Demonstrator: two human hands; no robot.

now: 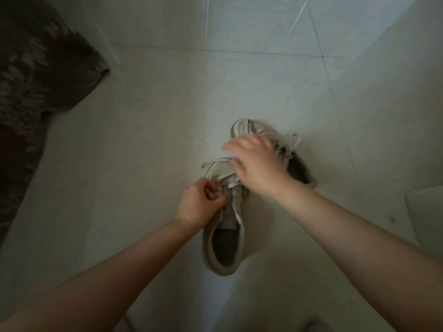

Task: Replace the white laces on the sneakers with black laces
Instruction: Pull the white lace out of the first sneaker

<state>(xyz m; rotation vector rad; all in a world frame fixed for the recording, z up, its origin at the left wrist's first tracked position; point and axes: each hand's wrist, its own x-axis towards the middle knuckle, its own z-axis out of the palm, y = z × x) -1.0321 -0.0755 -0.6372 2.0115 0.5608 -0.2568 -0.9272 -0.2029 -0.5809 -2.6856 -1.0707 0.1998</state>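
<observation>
Two hands are on the job, and we start with our left hand (200, 201): its grip is curled tight, pinching the white lace (224, 177) at the eyelets of the near sneaker (224, 238). Our right hand (256, 164), toward one o'clock, is blurred; its fingers look spread over the toe of that shoe, but we cannot tell whether its grip holds lace. The near sneaker lies on the tiled floor (167, 104) with its opening toward six o'clock. The far sneaker (282, 149) sits just beyond at one o'clock, partly hidden by the right hand, its own white lace loose. A patterned rug (36, 80) lies well apart at ten o'clock. We see no black laces. We judge the risk to be a snag: pulling hard while the lace is crossed could jam it in an eyelet or drag the unsteadied shoe.
</observation>
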